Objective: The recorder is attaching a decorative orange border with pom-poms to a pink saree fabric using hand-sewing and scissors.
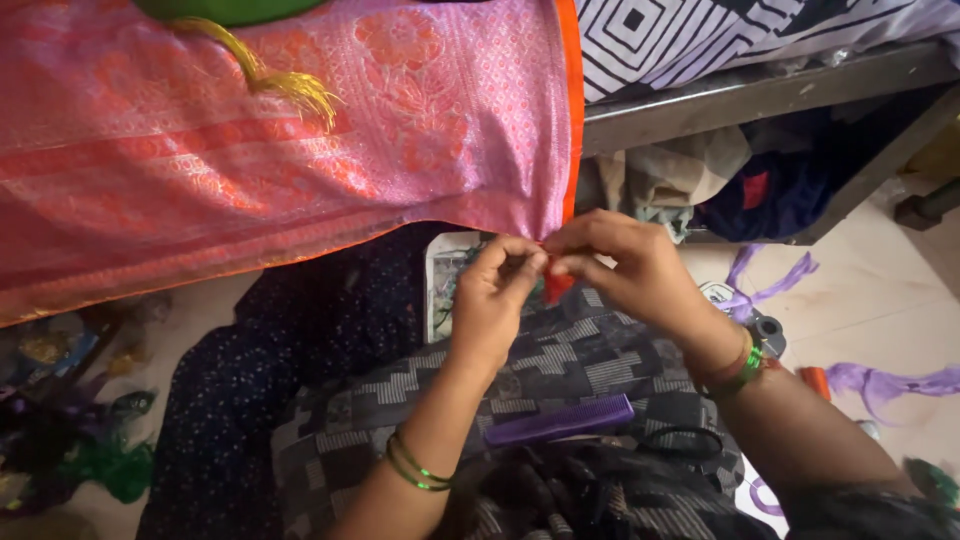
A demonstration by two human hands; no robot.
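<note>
The pink woven cloth (280,150) hangs over the edge of a raised surface, and its lower corner with the orange border (570,110) serves as the reference point. The left hand (495,295) sits just below and to the left of that corner, thumb and forefinger pinched on the cloth edge. The right hand (625,265) sits directly right of the corner, fingertips pinched on the same edge, touching the left hand's fingertips. Both hands grasp the cloth; neither is released.

The cloth appears thin, soft and light, draping in folds, and probably slightly slippery. Hold is best taken at the hemmed border, where the weave looks firmest.

A yellow tassel (290,85) lies on the cloth, well above and left of the corner. A purple comb (560,420) rests on the lap, well below the corner.
</note>
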